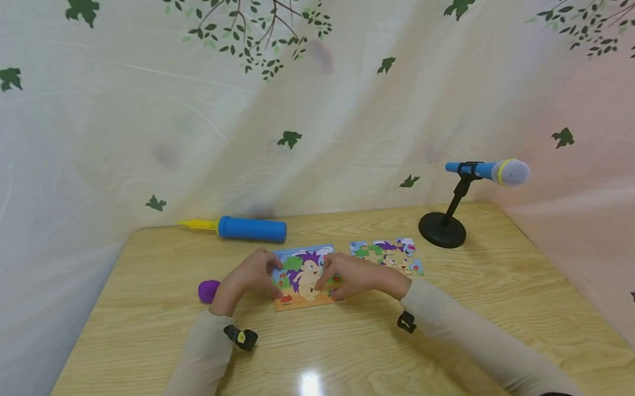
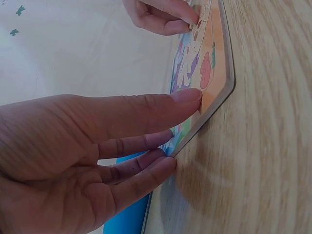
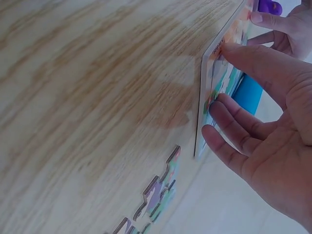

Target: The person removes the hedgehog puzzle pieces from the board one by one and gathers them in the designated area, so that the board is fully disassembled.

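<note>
A jigsaw puzzle board (image 1: 305, 272) with a purple-haired cartoon hedgehog lies flat on the table between both hands. My left hand (image 1: 253, 277) is at its left side; in the left wrist view the thumb (image 2: 187, 96) rests on the picture and the other fingertips are right at the board's edge. My right hand (image 1: 353, 274) reaches over the right side, its thumb (image 3: 233, 51) touching the picture near the front edge and its other fingers spread along the side. Just right of the board lie joined puzzle pieces (image 1: 395, 260) with gaps among them.
A purple lump (image 1: 208, 291) sits beside the left wrist. Behind the board lies a blue hand pump (image 1: 251, 228) with a yellow nozzle. At the back right a blue toy microphone (image 1: 487, 172) stands on a black base (image 1: 442, 230). A leaf-printed cloth (image 1: 220, 137) hangs behind the wooden table (image 1: 309, 352).
</note>
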`<state>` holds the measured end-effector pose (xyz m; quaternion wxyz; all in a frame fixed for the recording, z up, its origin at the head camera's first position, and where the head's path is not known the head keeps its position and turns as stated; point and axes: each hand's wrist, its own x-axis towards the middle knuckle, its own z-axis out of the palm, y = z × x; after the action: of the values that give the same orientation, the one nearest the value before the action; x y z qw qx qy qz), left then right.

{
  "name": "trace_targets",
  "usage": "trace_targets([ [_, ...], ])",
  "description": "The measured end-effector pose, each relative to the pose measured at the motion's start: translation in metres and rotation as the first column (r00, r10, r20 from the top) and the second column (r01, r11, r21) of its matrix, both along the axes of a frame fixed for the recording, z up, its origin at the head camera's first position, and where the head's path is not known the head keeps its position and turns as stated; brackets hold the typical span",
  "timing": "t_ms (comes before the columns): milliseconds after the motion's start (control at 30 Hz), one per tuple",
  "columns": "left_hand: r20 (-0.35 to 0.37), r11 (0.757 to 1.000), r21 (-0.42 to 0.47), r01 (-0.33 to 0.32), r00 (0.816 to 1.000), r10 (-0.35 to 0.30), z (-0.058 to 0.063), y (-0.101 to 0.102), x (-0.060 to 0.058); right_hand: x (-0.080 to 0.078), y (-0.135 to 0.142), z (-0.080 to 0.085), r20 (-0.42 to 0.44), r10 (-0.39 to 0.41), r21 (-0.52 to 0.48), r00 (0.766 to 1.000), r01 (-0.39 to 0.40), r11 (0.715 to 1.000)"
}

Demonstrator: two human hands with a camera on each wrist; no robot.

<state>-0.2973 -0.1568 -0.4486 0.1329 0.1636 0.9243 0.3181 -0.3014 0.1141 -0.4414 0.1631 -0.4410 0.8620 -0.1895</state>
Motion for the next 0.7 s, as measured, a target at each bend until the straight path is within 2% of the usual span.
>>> trace_targets([
  [300, 0.013, 1.0, 0.002, -0.014, 1.0, 0.014, -0.0008, 0.0004, 0.0003, 0.0004, -0.0028, 0.0001, 0.012, -0.016, 0.021, 1.0, 0.015, 1.0],
  [700, 0.011, 1.0, 0.001, -0.023, 1.0, 0.023, 0.0002, 0.0, 0.0015, 0.0003, -0.0029, -0.0014, -0.015, -0.011, 0.015, 1.0, 0.012, 1.0],
])
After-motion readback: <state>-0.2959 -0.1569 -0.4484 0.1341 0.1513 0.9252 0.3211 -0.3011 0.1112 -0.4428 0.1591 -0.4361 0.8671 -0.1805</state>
